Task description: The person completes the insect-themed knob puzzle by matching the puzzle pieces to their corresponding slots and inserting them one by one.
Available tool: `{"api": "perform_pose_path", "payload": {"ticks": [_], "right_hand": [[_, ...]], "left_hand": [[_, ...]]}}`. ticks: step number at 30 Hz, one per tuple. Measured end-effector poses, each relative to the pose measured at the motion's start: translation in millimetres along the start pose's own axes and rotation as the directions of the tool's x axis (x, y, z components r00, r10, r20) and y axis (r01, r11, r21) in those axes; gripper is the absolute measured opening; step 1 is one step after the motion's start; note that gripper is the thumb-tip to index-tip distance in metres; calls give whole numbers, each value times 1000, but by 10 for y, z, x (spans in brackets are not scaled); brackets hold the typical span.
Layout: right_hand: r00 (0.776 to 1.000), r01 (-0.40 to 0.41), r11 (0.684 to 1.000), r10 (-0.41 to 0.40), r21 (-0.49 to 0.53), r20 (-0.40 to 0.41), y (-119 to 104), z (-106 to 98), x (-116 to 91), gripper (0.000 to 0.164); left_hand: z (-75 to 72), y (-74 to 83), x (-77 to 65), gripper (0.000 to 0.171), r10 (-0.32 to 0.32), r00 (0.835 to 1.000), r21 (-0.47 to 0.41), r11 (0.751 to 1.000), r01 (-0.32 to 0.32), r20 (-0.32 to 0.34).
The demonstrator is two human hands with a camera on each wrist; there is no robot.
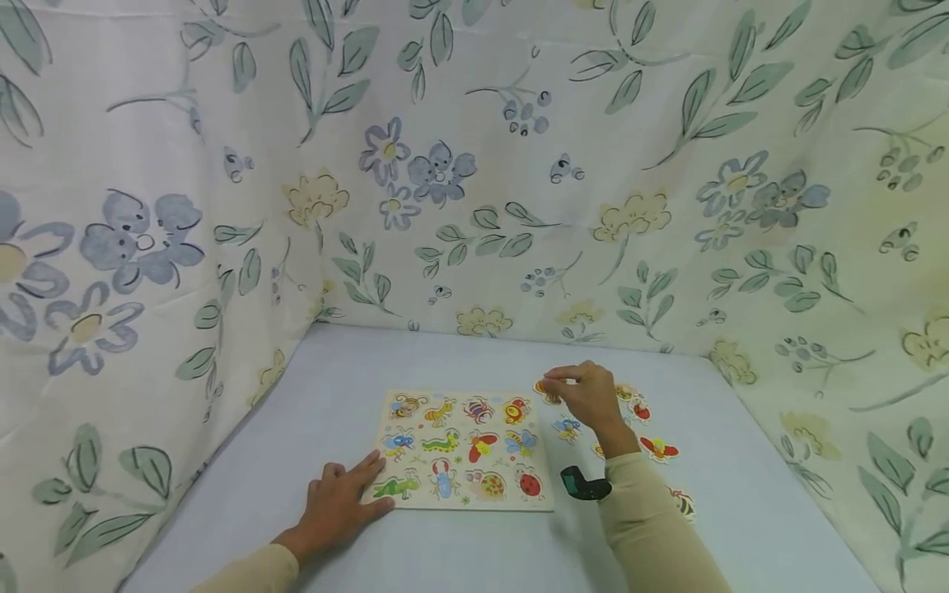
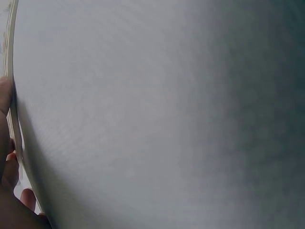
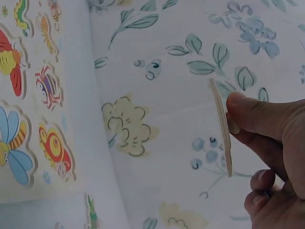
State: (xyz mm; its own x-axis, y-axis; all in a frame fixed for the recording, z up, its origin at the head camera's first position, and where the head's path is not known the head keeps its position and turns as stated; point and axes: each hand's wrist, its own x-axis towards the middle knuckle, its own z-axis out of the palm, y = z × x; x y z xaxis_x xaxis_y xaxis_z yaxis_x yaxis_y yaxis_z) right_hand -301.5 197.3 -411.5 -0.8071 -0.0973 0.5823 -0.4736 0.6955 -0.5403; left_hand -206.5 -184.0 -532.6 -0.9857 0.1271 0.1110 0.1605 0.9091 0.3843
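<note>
A wooden insect puzzle board (image 1: pixel 462 445) lies flat on the table, filled with colourful bug pictures. My left hand (image 1: pixel 337 498) rests at its near left corner, index finger along the left side and thumb at the near edge. Only part of that hand (image 2: pixel 7 167) shows in the left wrist view, beside the board's edge. Beyond the board's far right corner, my right hand (image 1: pixel 589 399) pinches an orange-striped puzzle piece (image 1: pixel 547 392) between thumb and fingers. Seen edge-on in the right wrist view, this thin wooden piece (image 3: pixel 222 129) hides its printed face.
Several loose puzzle pieces lie right of the board, among them a blue-winged bug piece (image 1: pixel 567 428), a red-winged piece (image 1: pixel 658 449), a ladybird-like piece (image 1: pixel 640 408) and a striped piece (image 1: pixel 682 502) partly behind the right sleeve (image 1: pixel 652 519). Floral cloth (image 1: pixel 474 272) encloses the table's back and sides.
</note>
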Motion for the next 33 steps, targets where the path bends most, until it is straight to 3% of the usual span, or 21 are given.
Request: {"api": "perform_pose_path", "payload": {"ticks": [14, 19, 26, 33], "right_hand": [[997, 4, 998, -9, 57, 78, -252, 424, 238, 8], [995, -16, 996, 7, 88, 102, -340, 577, 260, 8], [995, 45, 993, -54, 110, 85, -417, 806, 308, 7], [991, 25, 995, -38, 93, 131, -496, 1085, 332, 7]], "left_hand": [[22, -27, 20, 77, -2, 1000, -3, 1000, 2, 4], [20, -18, 26, 77, 8, 1000, -7, 1000, -8, 1], [31, -34, 31, 78, -2, 1000, -6, 1000, 2, 1], [1, -35, 0, 77, -6, 1000, -15, 1000, 6, 11]]}}
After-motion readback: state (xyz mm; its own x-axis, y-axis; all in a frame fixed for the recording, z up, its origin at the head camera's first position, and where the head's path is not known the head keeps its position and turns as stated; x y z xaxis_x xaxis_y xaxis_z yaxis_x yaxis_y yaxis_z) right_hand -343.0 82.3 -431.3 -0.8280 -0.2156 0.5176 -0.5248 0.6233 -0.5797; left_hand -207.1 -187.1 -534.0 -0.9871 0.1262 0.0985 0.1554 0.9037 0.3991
